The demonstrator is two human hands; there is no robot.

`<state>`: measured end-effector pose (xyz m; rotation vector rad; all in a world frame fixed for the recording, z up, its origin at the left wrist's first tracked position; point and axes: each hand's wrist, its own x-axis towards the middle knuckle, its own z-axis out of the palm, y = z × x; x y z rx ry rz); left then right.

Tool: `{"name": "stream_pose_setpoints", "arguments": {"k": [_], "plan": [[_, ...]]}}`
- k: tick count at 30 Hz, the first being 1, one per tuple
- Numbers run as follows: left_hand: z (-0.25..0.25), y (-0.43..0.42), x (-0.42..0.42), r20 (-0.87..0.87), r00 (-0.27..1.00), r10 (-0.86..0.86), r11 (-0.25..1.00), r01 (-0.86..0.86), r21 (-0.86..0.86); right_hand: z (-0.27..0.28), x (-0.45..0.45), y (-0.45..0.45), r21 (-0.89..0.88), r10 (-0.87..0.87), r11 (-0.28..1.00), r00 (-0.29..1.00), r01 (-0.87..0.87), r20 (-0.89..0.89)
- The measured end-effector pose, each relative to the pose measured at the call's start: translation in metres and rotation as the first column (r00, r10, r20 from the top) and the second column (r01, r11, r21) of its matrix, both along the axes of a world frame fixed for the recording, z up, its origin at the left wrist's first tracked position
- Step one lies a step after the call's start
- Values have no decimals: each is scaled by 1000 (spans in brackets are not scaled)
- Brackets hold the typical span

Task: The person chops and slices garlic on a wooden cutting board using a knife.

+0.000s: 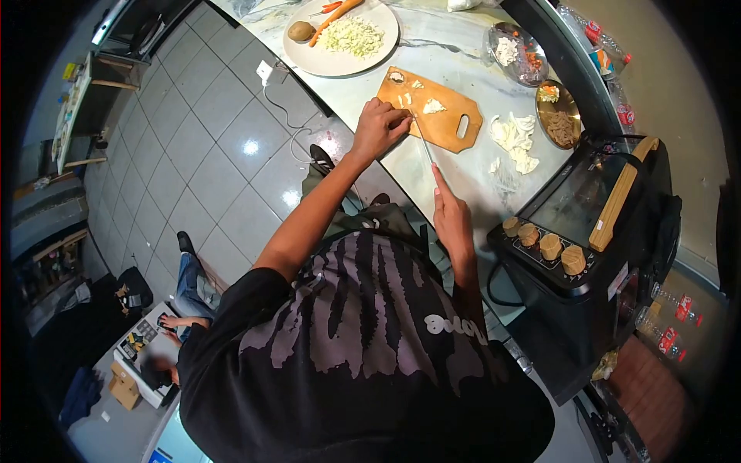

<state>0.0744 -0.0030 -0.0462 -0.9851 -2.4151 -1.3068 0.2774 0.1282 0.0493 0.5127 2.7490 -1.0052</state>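
My right hand (451,221) grips a knife (424,143), its thin blade pointing away from me over the wooden cutting board (451,92). At the board's near left edge, my left hand (377,130) is closed, fingertips curled down close to the blade. Whatever lies under those fingers is hidden. Small white chopped pieces (434,106) are scattered on the board. To its right, pale leafy pieces (513,141) that look like cabbage lie on the marble counter (455,58).
Beyond the board stands a plate (297,62) with a potato (301,31), carrot (328,27) and chopped pale-green vegetable (353,37). A clear bowl (494,65) and brass bowl (570,96) hold food. A black oven (563,201) is right. Another person (189,320) sits lower left.
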Motion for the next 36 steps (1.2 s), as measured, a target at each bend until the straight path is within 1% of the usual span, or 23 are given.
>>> {"name": "stream_pose_setpoints", "arguments": {"k": [4, 5, 6, 8, 12, 14, 15, 17, 18, 20, 21, 23, 24, 26, 27, 29, 30, 32, 36], "plan": [[2, 0, 0, -2, 1000, 8, 1000, -8, -12, -1, -5, 16, -53, 24, 998, 1000, -25, -11], [2, 0, 0, -13, 1000, 12, 1000, -12, -12, -5, -7, 17, -11, 39, 999, 997, -40, -73], [2, 0, 1, -11, 1000, 7, 1000, -7, -10, -7, -8, 17, -9, 34, 999, 997, -35, -71], [3, 0, 0, -13, 1000, 11, 1000, -12, -26, -10, -12, 16, 60, 56, 997, 994, -51, -98], [1, 0, 0, -28, 1000, 1, 1000, -1, -6, -17, -14, 13, 65, 48, 997, 991, -40, -123], [0, 0, -1, -80, 997, -6, 999, 2, -40, -19, -15, 9, 75, 28, 997, 994, -20, -107], [0, 0, 0, -79, 997, -4, 999, 1, -39, -21, -15, 9, 76, 30, 997, 994, -21, -106], [0, 0, -1, -80, 997, -3, 999, -1, -52, -23, -17, 8, 123, 41, 992, 985, -20, -170], [0, -1, -1, -82, 997, -1, 999, -3, -53, -22, -17, 8, 123, 43, 992, 984, -21, -173], [1, -1, -1, -23, 1000, -7, 1000, 7, -17, -17, -15, 7, -5, -13, 1000, 995, 13, -103], [1, -1, -1, -25, 1000, -8, 1000, 7, -14, -14, -14, 7, -2, -13, 1000, 994, 13, -105], [1, -1, -1, 71, 997, 3, 1000, -4, 23, -9, -12, 4, -49, -31, 998, 996, 27, -85], [1, -1, 0, 74, 997, -1, 1000, -1, 25, -5, -10, 3, -47, -34, 998, 996, 30, -83], [1, -1, -2, 96, 995, 11, 1000, -13, 18, 0, -8, 1, -102, -39, 994, 999, 35, -38], [2, 0, -2, 119, 993, 16, 1000, -19, 24, 0, -6, 1, -99, -41, 994, 998, 37, -39], [2, 0, -2, 129, 991, 19, 1000, -21, 18, 0, -2, 1, -146, -40, 989, 998, 31, -55], [3, 0, -2, 140, 990, 25, 1000, -26, 10, 2, 0, 1, -146, -41, 989, 998, 32, -54], [5, 1, -3, 150, 988, 25, 1000, -26, 8, 8, 2, 1, -131, -41, 990, 999, 45, 30], [6, 1, -3, 177, 984, 24, 1000, -21, -19, 7, 3, 3, -87, -17, 996, 999, 14, -35]]}}
